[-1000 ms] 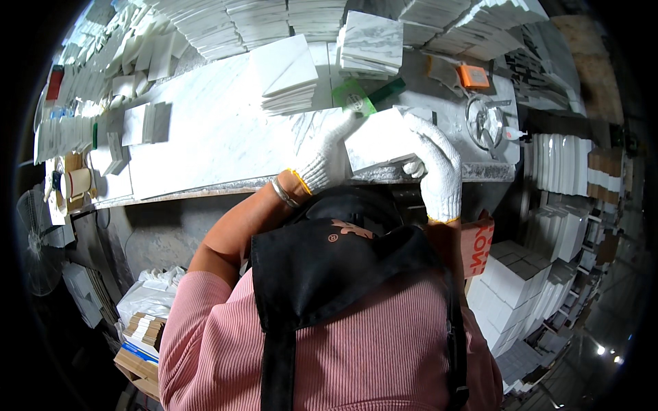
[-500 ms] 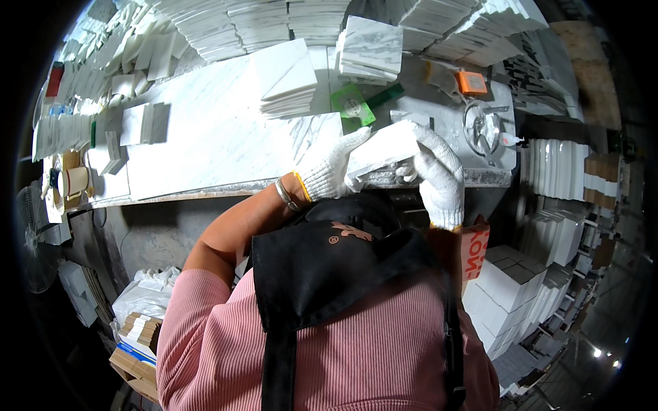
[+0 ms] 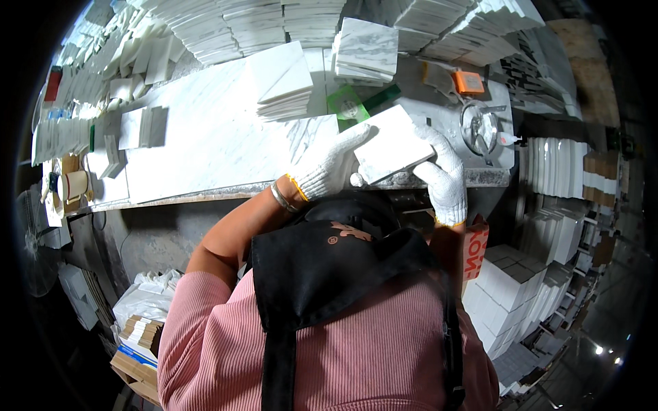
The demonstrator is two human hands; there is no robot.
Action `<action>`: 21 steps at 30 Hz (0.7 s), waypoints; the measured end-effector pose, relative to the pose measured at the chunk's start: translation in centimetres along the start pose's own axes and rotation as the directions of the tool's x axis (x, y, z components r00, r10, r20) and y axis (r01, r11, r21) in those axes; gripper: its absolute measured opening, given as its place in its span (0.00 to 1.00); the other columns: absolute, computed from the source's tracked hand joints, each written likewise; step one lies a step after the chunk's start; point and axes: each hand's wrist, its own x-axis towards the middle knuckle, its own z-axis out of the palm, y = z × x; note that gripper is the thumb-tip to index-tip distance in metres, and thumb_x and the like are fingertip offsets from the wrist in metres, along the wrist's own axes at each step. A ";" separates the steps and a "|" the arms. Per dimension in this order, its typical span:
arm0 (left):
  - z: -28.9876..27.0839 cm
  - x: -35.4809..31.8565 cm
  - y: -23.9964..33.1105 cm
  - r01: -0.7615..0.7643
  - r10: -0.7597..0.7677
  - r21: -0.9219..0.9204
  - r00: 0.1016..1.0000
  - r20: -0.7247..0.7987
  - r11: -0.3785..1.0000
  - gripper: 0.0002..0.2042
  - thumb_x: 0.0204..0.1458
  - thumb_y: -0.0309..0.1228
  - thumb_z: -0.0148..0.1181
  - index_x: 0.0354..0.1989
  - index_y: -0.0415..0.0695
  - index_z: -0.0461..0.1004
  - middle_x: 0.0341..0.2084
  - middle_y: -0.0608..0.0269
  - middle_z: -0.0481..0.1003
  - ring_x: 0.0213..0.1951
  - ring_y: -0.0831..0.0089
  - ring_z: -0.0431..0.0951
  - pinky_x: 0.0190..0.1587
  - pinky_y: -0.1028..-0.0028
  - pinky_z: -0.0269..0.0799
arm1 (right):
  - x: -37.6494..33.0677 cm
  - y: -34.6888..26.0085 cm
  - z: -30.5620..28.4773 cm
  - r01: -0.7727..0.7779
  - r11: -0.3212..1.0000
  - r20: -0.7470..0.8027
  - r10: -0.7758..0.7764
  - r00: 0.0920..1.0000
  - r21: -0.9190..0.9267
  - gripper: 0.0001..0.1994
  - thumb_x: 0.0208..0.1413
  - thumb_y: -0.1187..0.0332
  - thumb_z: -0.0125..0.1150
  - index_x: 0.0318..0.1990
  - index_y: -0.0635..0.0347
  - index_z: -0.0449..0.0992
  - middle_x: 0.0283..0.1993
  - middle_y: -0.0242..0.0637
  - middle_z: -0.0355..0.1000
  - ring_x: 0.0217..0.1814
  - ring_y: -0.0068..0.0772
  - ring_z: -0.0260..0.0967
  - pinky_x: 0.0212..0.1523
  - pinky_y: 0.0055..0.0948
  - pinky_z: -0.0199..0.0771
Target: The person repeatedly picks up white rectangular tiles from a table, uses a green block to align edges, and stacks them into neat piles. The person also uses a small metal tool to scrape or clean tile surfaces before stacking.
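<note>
Between my two gloved hands I hold a white marble tile (image 3: 393, 145) over the front edge of the workbench. My left hand (image 3: 332, 159) grips its left side, with the thumb along the edge. On the right side my right hand (image 3: 442, 168) has its fingers closed on the tile, the thumb near the lower corner. Both hands wear white knitted gloves with yellow cuffs. Just beyond the tile lie a green square pad (image 3: 347, 104) and a dark green bar (image 3: 382, 98). Left of these rises a stack of marble tiles (image 3: 279, 75).
A second tile stack (image 3: 364, 48) stands at the back. To the right are an orange block (image 3: 469, 82) and a round metal dish (image 3: 480, 129). Tile rows line the bench's far side. A small tile group (image 3: 136, 129) stands at left, white boxes (image 3: 507, 277) at lower right.
The tile has tipped so that its broad face shows instead of mostly its edge. My right hand has shifted its hold, coming lower along the tile's right side.
</note>
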 end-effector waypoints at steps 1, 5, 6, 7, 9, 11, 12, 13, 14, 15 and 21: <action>-0.1 0.0 0.2 -0.017 0.016 0.036 0.999 0.034 0.999 0.24 0.63 0.43 0.53 0.62 0.42 0.64 0.44 0.66 0.75 0.44 0.77 0.76 0.43 0.76 0.74 | 0.0 0.0 0.4 0.013 0.997 -0.022 -0.011 1.000 0.070 0.32 0.45 0.82 0.53 0.63 0.61 0.68 0.62 0.39 0.68 0.62 0.30 0.66 0.58 0.27 0.69; 0.7 -1.2 0.6 -0.076 0.058 0.157 0.992 0.115 0.985 0.24 0.61 0.39 0.56 0.63 0.42 0.63 0.47 0.64 0.75 0.43 0.75 0.76 0.44 0.74 0.73 | -0.2 0.8 0.4 -0.036 0.957 -0.058 0.055 0.997 0.289 0.39 0.42 0.79 0.54 0.69 0.64 0.59 0.68 0.41 0.59 0.65 0.33 0.62 0.63 0.30 0.63; 0.8 -1.3 0.7 -0.071 0.050 0.201 0.993 0.109 0.977 0.24 0.60 0.38 0.57 0.63 0.42 0.63 0.47 0.64 0.75 0.43 0.75 0.75 0.44 0.74 0.73 | -0.1 0.9 0.5 -0.021 0.935 -0.049 0.041 0.998 0.354 0.41 0.41 0.77 0.56 0.70 0.65 0.56 0.69 0.42 0.58 0.66 0.34 0.61 0.64 0.30 0.61; 0.9 -1.3 0.6 -0.098 0.076 0.191 0.990 0.116 0.977 0.24 0.59 0.37 0.58 0.62 0.42 0.64 0.47 0.64 0.75 0.43 0.75 0.75 0.44 0.74 0.73 | -0.1 1.0 0.6 -0.006 0.908 -0.040 0.025 0.999 0.418 0.42 0.40 0.76 0.57 0.70 0.65 0.54 0.69 0.42 0.57 0.66 0.35 0.60 0.65 0.31 0.60; 0.7 -1.0 0.0 -0.150 0.129 0.170 0.983 0.129 0.974 0.24 0.58 0.36 0.59 0.62 0.42 0.65 0.46 0.65 0.75 0.43 0.75 0.76 0.43 0.75 0.72 | -0.3 0.9 1.1 -0.015 0.877 -0.049 0.044 0.998 0.480 0.45 0.41 0.73 0.60 0.72 0.67 0.50 0.69 0.43 0.57 0.67 0.36 0.59 0.65 0.31 0.59; 0.4 -1.0 0.0 -0.161 0.136 0.187 0.981 0.140 0.969 0.24 0.57 0.35 0.61 0.61 0.42 0.65 0.46 0.64 0.75 0.44 0.75 0.76 0.44 0.75 0.73 | -0.4 0.7 1.5 -0.027 0.870 -0.056 0.062 0.996 0.492 0.46 0.43 0.73 0.61 0.72 0.66 0.47 0.67 0.43 0.59 0.67 0.35 0.59 0.64 0.31 0.61; 0.1 -1.0 0.0 -0.166 0.140 0.197 0.980 0.142 0.966 0.24 0.57 0.34 0.61 0.61 0.42 0.66 0.47 0.64 0.75 0.44 0.74 0.76 0.44 0.74 0.73 | -0.4 0.9 1.6 -0.016 0.862 -0.046 0.046 0.998 0.507 0.45 0.44 0.74 0.61 0.72 0.66 0.47 0.66 0.43 0.60 0.66 0.34 0.60 0.62 0.31 0.63; 0.0 -0.9 -0.1 -0.172 0.138 0.226 0.978 0.158 0.959 0.24 0.57 0.33 0.61 0.61 0.42 0.66 0.47 0.64 0.75 0.44 0.74 0.76 0.43 0.75 0.73 | -0.4 1.0 1.7 -0.012 0.863 -0.061 0.050 0.997 0.504 0.43 0.45 0.75 0.61 0.72 0.65 0.49 0.65 0.42 0.61 0.65 0.33 0.61 0.61 0.30 0.64; -0.2 -0.8 -0.2 -0.179 0.137 0.255 0.975 0.174 0.950 0.24 0.56 0.32 0.62 0.61 0.42 0.66 0.47 0.64 0.75 0.44 0.74 0.76 0.43 0.75 0.73 | -0.5 1.0 1.8 -0.008 0.865 -0.075 0.053 0.996 0.502 0.42 0.46 0.77 0.61 0.72 0.64 0.50 0.64 0.41 0.62 0.64 0.32 0.62 0.60 0.30 0.66; -0.1 -0.9 0.0 -0.187 0.136 0.286 0.972 0.189 0.940 0.24 0.56 0.31 0.62 0.61 0.42 0.66 0.47 0.64 0.76 0.44 0.74 0.76 0.43 0.75 0.74 | -0.5 1.0 2.0 -0.003 0.866 -0.088 0.054 0.995 0.501 0.41 0.47 0.78 0.61 0.71 0.63 0.51 0.63 0.40 0.64 0.63 0.31 0.64 0.59 0.29 0.67; 1.3 -1.7 -0.1 -0.162 0.111 0.308 0.978 0.178 0.937 0.24 0.55 0.30 0.63 0.60 0.42 0.67 0.47 0.64 0.76 0.41 0.77 0.77 0.41 0.77 0.74 | -0.8 0.5 2.8 -0.087 0.948 -0.224 0.161 0.961 0.306 0.30 0.50 0.78 0.60 0.64 0.67 0.63 0.58 0.40 0.70 0.59 0.30 0.68 0.60 0.29 0.67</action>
